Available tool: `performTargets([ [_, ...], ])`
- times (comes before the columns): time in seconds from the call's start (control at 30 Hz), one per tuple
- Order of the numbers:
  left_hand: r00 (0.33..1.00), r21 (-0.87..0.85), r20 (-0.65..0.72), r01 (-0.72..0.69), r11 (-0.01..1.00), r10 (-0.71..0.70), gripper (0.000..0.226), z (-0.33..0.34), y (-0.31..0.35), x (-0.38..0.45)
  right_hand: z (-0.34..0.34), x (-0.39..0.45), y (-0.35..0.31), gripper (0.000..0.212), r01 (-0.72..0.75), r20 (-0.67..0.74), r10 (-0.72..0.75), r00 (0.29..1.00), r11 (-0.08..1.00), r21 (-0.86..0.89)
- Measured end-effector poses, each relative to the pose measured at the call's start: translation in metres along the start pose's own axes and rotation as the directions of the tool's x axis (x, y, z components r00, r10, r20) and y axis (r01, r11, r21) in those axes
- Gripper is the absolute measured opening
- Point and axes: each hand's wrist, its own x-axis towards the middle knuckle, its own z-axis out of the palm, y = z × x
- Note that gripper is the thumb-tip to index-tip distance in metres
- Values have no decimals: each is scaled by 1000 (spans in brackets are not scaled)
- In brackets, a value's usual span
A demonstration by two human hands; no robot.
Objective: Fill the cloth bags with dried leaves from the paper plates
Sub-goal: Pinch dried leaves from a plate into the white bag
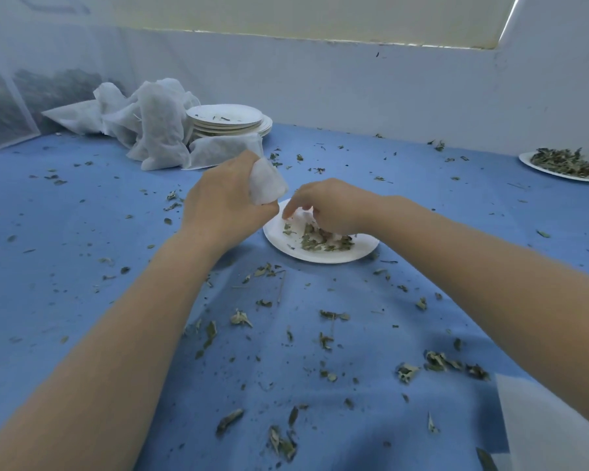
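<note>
Soft even light, wide-angle edge warp

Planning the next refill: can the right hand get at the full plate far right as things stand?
Probably yes. The right hand is over the near plate, and only bare blue cloth with loose leaf bits lies between it and the full plate; it may need a stretch.

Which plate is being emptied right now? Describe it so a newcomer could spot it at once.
Start at the blue cloth covering the table and look to its middle. There a single paper plate lies flat under the right hand. Unlike the stack of plates at the back or the heaped plate far right, it holds a small leaf pile.
</note>
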Motion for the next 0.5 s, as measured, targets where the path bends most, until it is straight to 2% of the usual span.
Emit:
performTargets([
  [0.07, 1000, -5, -2, 2, 1000, -2, 37, 0, -1, 1, 4, -7, 0, 54, 19, 32, -17, 999, 999, -42],
  [0.17, 1000, -8, 2, 2, 1000, -2, 39, 1, -2, 0, -3, -16, 5, 53, 27, -7, -26, 1000, 999, 21],
  [0.27, 1000, 11, 19, 14, 1000, -14, 43, 1, -1, 0, -8, -13, 12, 50, -82, -35, 83, 996, 997, 12],
  [0.37, 1000, 14, 22, 23, 1000, -23, 43, 1, -1, 0, 0, -11, 8, 42, -181, 16, 182, 983, 982, -52],
  [0.5, 999, 23, 31, 15, 1000, -16, 44, 2, 0, 0, 6, -20, 2, 39, -161, 22, 161, 987, 987, -12],
])
